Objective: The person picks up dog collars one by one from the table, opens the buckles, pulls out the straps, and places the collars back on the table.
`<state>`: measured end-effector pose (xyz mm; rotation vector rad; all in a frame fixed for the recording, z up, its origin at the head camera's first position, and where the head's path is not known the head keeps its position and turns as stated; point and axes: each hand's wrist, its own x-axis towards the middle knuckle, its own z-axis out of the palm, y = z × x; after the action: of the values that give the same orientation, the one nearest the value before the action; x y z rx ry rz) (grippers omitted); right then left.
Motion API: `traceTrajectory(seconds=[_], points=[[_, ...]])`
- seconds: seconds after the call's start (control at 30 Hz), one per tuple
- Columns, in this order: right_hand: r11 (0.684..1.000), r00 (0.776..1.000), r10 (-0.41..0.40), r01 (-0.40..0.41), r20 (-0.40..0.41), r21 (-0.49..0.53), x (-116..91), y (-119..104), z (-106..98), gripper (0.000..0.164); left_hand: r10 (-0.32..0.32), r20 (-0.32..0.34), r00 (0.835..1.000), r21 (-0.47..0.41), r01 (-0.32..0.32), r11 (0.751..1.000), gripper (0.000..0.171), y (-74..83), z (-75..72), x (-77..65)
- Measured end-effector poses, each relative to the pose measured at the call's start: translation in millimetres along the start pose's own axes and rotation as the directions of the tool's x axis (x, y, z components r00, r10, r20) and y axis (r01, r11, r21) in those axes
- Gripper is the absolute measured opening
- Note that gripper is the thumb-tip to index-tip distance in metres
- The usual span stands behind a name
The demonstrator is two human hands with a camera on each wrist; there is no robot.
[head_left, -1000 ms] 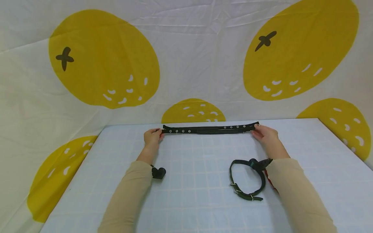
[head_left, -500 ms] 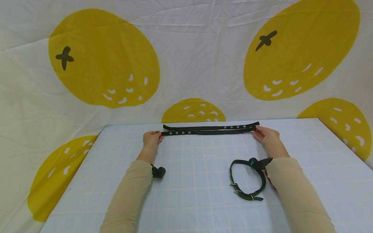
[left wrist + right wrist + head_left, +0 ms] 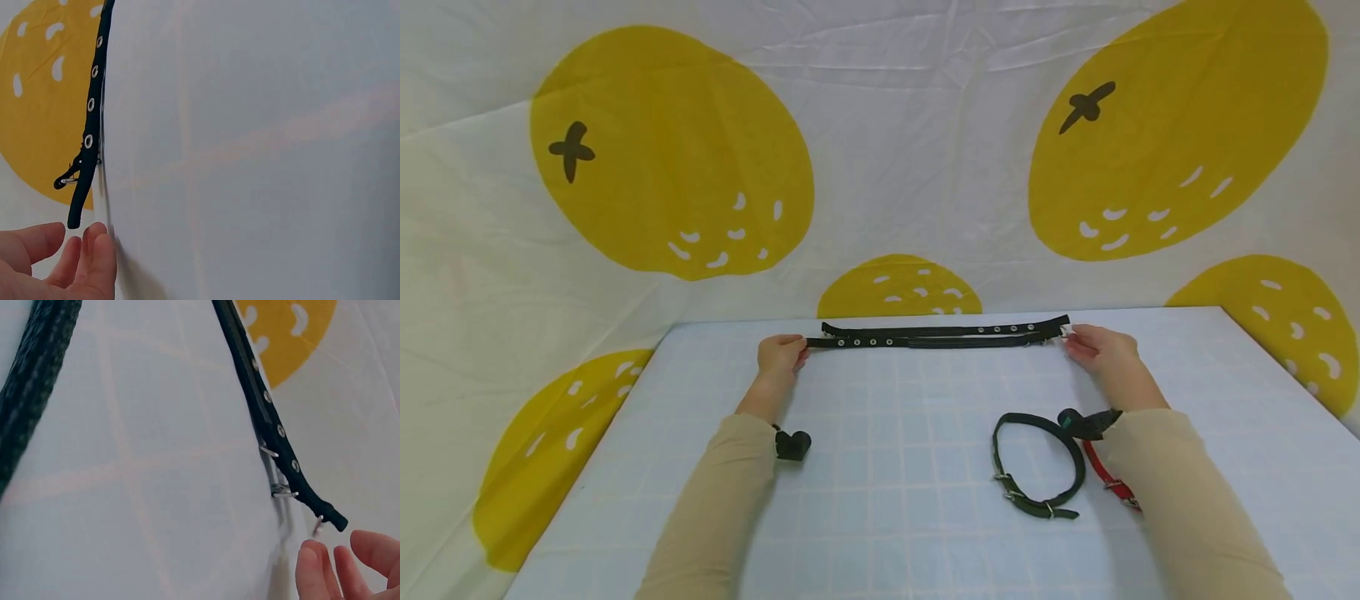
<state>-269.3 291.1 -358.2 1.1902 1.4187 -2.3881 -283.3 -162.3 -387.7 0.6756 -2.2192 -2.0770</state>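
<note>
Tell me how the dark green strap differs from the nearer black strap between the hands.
The nearer black strap lies nearly straight; the dark green strap forms a loop. The black one lies farther back than the green one. Both are slim and dark.

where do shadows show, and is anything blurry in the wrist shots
Head view: soft shadows on the tablecloth just inside both sleeves; left wrist view: a dim shadow beside the left hand, tablecloth lines hazy; right wrist view: a soft-edged shadow beside the right hand, tablecloth lines hazy.
</note>
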Motion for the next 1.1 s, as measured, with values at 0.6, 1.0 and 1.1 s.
traceTrajectory(seconds=[0.6,1.0,1.1], points=[[0.426,0.807,-0.32,0.591,0.497,-0.685,-33,-22,-61,0.065,0.39,0.2,0.899,0.347,-0.437,0.83,0.025,10.3,-32.3,-29.9],[-0.168,0.515,-0.3,0.8,0.803,-0.576,-94,6,-71,0.033,0.663,0.662,0.349,0.189,-0.934,0.303,0.014,10.2,15.0,-99.2],[-0.298,0.399,-0.285,0.827,0.872,-0.476,-101,15,-75,0.029,0.621,0.754,0.212,0.106,-0.973,0.204,0.014,6.9,30.2,-116.9]])
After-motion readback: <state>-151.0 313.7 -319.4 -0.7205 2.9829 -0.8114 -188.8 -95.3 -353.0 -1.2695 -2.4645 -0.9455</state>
